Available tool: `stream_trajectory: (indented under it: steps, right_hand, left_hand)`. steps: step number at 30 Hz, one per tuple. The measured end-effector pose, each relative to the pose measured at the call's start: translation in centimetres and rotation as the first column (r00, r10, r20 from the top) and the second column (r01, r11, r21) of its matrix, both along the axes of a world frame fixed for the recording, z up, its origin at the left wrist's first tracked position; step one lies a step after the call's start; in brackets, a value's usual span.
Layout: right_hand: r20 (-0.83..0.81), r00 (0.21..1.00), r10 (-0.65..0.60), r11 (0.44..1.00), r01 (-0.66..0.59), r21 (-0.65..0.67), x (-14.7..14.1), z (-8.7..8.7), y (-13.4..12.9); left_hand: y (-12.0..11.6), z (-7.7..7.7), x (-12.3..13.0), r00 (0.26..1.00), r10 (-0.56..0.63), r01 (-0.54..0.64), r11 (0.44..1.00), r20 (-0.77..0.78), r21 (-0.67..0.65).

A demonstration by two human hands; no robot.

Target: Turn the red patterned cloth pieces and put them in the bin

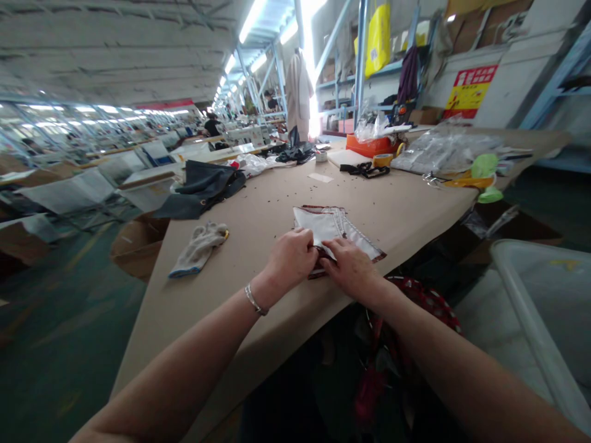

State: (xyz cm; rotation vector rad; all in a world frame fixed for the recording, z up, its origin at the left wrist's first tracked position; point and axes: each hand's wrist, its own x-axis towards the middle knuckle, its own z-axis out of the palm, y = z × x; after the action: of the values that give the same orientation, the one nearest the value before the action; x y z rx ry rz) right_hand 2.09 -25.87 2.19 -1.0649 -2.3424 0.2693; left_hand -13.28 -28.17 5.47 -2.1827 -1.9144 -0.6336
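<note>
On the brown-covered table [258, 209] lies a white fabric piece [325, 224] with dark red edges and stitched seams. My left hand [292, 253] is closed at its near left edge, fingertips pinching the cloth. Beside it, almost touching, my right hand [351, 263] has its thumb and bent fingers on the same near edge, with a dark red fold between them. Part of that fold is hidden by my fingers. A bracelet [255, 300] circles my left wrist. Left of my hands rests a pale knitted work glove [199, 247] with a blue cuff.
Dark cloth [203, 186] lies over the table's left corner, above a cardboard box [138, 243]. Farther back are black straps [362, 170], a tape roll [382, 160], an orange box [372, 145] and plastic bags [446, 151]. A white bin [530, 295] stands at right.
</note>
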Motion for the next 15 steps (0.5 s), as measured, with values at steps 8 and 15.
stream_trajectory:
  steps: [8, 15]
  right_hand:
    - [0.282, 0.957, -0.070, 0.998, 0.067, 0.020, 0.5, 0.2, -1.3]
    - [0.254, 0.959, -0.124, 0.986, 0.147, -0.076, 3.6, 0.6, -5.9]
  left_hand:
    - [-6.5, -1.4, -1.3, 0.985, -0.057, 0.036, 0.991, 0.163, 0.128]
    - [-10.5, -6.6, -1.7, 0.860, 0.149, -0.074, 0.983, 0.488, -0.170]
